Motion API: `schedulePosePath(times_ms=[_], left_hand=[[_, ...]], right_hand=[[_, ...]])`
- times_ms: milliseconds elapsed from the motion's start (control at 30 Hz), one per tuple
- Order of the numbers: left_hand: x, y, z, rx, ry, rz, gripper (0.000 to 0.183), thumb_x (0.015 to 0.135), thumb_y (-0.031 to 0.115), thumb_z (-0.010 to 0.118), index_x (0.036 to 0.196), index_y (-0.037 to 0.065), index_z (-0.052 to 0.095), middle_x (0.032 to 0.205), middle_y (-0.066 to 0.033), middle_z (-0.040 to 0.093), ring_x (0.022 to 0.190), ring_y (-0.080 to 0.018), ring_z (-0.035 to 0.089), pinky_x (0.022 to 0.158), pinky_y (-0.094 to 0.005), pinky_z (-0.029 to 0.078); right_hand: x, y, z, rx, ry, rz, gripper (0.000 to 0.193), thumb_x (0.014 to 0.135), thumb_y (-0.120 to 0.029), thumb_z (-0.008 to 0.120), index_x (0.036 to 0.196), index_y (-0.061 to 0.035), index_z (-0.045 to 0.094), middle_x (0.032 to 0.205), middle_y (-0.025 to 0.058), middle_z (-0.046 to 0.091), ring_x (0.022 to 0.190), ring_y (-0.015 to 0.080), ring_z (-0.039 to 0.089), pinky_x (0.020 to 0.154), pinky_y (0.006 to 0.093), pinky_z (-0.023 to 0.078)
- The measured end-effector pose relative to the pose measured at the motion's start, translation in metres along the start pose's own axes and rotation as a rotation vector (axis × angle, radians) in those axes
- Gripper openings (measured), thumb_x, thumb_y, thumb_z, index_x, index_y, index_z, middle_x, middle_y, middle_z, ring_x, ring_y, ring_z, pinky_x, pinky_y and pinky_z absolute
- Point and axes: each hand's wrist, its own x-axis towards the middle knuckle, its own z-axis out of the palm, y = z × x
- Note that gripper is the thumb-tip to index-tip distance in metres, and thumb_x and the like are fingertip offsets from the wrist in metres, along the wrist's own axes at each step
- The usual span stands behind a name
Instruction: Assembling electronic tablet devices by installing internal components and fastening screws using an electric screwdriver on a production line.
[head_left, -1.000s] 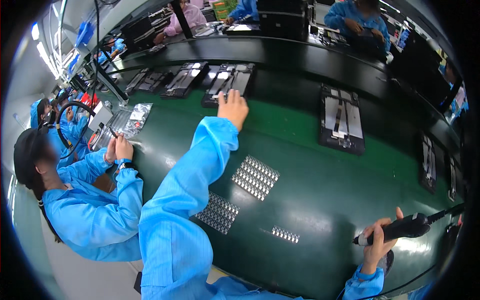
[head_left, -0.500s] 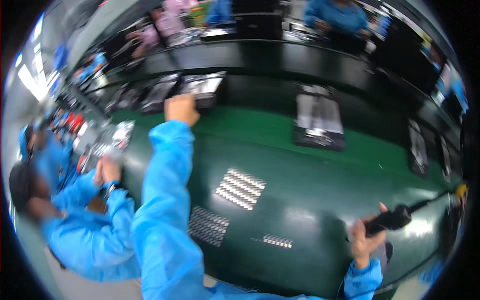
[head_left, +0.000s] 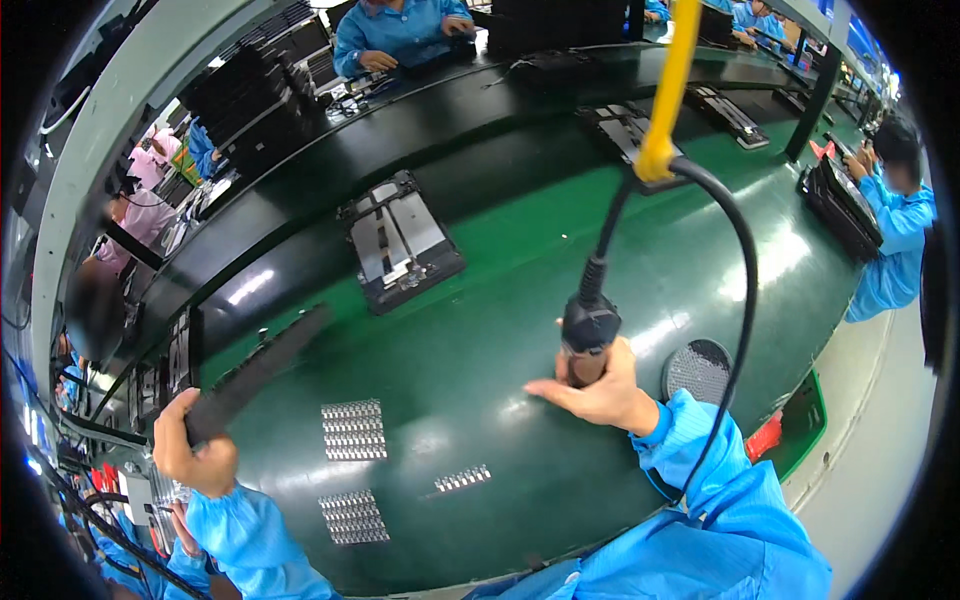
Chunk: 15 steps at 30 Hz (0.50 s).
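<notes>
At the left of the bench my left hand (head_left: 197,448) grips one end of a flat dark panel-like device (head_left: 262,368), raised and seen nearly edge-on. My right hand (head_left: 605,388) is wrapped round a black corded power tool, likely an electric screwdriver (head_left: 590,325); its tip is hidden. The tool's cable rises toward a yellow hanger (head_left: 660,130). Between my hands lie two grids of small metallic pieces, an upper grid (head_left: 353,432) and a lower grid (head_left: 354,517). A short strip of similar pieces (head_left: 462,480) is to their right.
An opened flat device (head_left: 400,245) rests on the green belt, with another device (head_left: 625,130) farther right. A round dark textured disc (head_left: 698,368) sits beside my right forearm. A green bin (head_left: 808,425) stands past the bench edge. Co-workers in blue sit across, left and right.
My left hand, earlier reaching far over to a device on the belt, is back nearer with the dark device lifted in it. The view has swung right; my right hand still holds the tool.
</notes>
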Motion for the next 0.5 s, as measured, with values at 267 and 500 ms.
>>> schedulePosePath(times_ms=[267,500], left_hand=[[0.01,0.183,0.016,-0.367,-0.036,0.353,0.037,0.058,0.014,0.076,0.088,-0.001,0.062,0.084,-0.0173,0.067,0.075,-0.0306,0.067,0.066,-0.0356,0.051],[-0.052,0.284,0.006,-0.525,-0.53,0.387,0.044,0.059,0.006,0.065,0.102,-0.002,0.063,0.105,-0.0167,0.066,0.097,-0.0316,0.064,0.079,-0.04,0.046]], right_hand=[[0.03,-0.031,-0.065,0.191,0.274,0.039,0.039,0.073,-0.002,0.077,0.103,0.0026,0.052,0.062,0.0012,0.058,0.049,0.0078,0.054,0.045,0.0221,0.043],[0.016,-0.01,-0.147,0.308,0.356,-0.06,0.037,0.075,0.005,0.072,0.104,0.0038,0.051,0.064,0.0053,0.06,0.047,0.0107,0.055,0.043,0.0223,0.043]])
